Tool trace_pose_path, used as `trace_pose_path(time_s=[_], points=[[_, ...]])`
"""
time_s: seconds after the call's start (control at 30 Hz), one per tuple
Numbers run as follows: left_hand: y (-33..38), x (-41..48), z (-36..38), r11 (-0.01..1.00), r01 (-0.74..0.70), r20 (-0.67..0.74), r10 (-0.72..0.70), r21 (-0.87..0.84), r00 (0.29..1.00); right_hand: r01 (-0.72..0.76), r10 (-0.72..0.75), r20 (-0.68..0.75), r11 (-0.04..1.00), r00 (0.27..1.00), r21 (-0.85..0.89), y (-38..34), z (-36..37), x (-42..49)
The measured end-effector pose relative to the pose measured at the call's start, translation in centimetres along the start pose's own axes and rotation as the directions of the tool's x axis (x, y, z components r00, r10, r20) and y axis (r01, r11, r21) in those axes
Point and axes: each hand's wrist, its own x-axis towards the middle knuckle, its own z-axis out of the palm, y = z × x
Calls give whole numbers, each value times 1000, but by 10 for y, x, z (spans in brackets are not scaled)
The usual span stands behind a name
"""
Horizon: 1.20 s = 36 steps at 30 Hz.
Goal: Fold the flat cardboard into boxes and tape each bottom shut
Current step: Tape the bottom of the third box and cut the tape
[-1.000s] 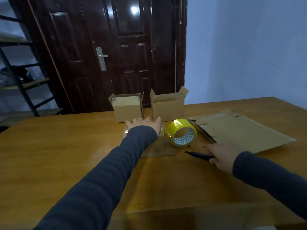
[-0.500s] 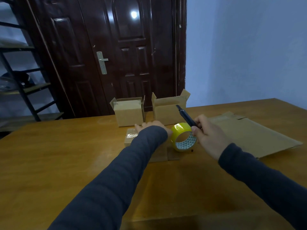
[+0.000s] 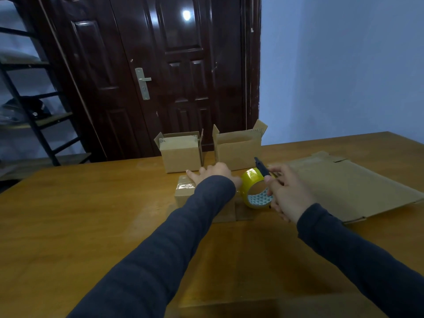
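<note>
A person sat at a wooden table [image 3: 91, 214], seen from their own head. A second before, the right hand [image 3: 288, 195] lay on the table in front of the flat cardboard, closing round a slim black tool [image 3: 261, 167]. It had since lifted the tool up against the yellow tape roll [image 3: 253, 188], fingers curled tight round the handle. That suggested the strip was laid and only needed cutting free, which would finish this box's bottom.

The left hand [image 3: 212, 173], just left of the roll, pressed down with straight, spread fingers on a small box [image 3: 183, 191]. The box touched the roll, bottom up, with shiny tape across it. Its long axis seemed to run left to right, though the sleeve hid much of it.

The tool slanted up and away, tip over the roll's top. The roll stood on edge, its core facing the person. Beyond the roll stood two folded boxes [image 3: 181, 154], tops open. Flat cardboard [image 3: 348, 189] lay to its right.
</note>
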Motion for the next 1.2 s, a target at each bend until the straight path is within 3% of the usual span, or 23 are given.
trace_pose_path(time_s=[0.1,0.2,0.33,0.47,0.87,1.2], points=[[-1,2,-5,988,45,-20,-49,-148,999,82,-83,-9,992,996,-95,0,5,-6],[-3,18,-5,971,92,45,-85,-220,995,115,-114,18,972,993,-202,0,12,-12],[-10,36,11,950,35,143,10,-312,990,162,-154,50,935,987,-316,-9,17,-16],[-12,15,3,942,-52,-21,48,-331,999,167,-148,77,886,986,-433,-15,31,-15],[-6,-10,0,988,-154,-103,153,-6,983,123,-104,71,919,992,-375,-15,44,-22],[0,-8,-2,995,-102,-27,102,22,994,102,-92,44,941,995,-322,-13,45,-32]])
